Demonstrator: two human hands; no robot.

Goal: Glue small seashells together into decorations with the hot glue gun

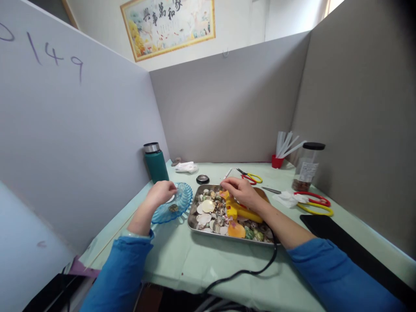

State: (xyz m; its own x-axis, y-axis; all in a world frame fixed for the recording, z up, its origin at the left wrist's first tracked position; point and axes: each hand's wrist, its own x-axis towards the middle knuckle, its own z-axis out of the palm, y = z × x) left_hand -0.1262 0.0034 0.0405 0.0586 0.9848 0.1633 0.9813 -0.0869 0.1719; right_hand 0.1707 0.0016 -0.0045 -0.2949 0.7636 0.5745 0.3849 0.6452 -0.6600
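My left hand [161, 192] is over the scalloped blue glass dish [186, 203], fingers pinched together; what they hold, if anything, is too small to make out. Below its fingers a white piece [170, 199] and a small dark shell [173, 208] are at the dish. My right hand [241, 190] reaches over the metal tray [208, 234], with its fingers closed near the far rim; I cannot make out anything in them. Many seashells [204, 219] fill the tray. A yellow glue gun [238, 211] lies on the shells under my right hand, its black cord running toward the table's front edge.
A green bottle [156, 164] stands at the left. Behind the tray lie a round black lid [203, 179] and pliers [251, 176]. On the right are scissors [315, 203], a plastic jar [305, 169], a red cup of white sticks [277, 161] and a black slab [338, 238]. Grey partitions enclose the table.
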